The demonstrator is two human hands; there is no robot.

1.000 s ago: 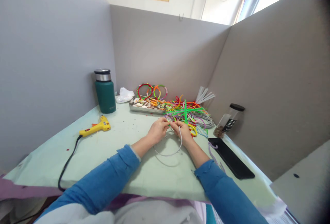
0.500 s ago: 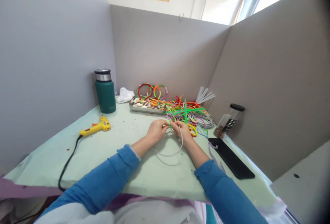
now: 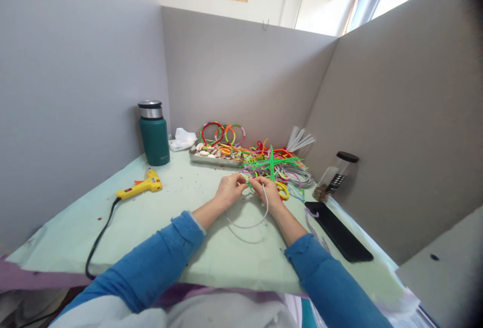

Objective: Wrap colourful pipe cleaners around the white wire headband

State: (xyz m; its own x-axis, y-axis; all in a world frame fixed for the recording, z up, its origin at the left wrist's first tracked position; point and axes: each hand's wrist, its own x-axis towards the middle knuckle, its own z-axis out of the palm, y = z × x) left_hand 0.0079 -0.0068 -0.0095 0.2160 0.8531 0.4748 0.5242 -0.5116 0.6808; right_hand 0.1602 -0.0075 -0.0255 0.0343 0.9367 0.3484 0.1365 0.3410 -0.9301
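Both of my hands meet over the middle of the table, fingertips pinched together. A thin white-grey cord hoop hangs below them, its curve a little above the tabletop. My left hand pinches the hoop's left side near a bit of green pipe cleaner. From the right, my right hand grips the hoop and the green piece with thumb and forefinger. The fingers hide most of the green piece and the hoop's upper part. Just beyond lies a tangled pile of coloured pipe cleaners.
A metal tray of wooden slices stands at the back with coloured rings. At left are a yellow glue gun with black cord and a green flask. A black phone and clear bottle are at right.
Almost nothing differs. My left fingers have shifted very slightly around the green piece, and the hoop has moved a touch.
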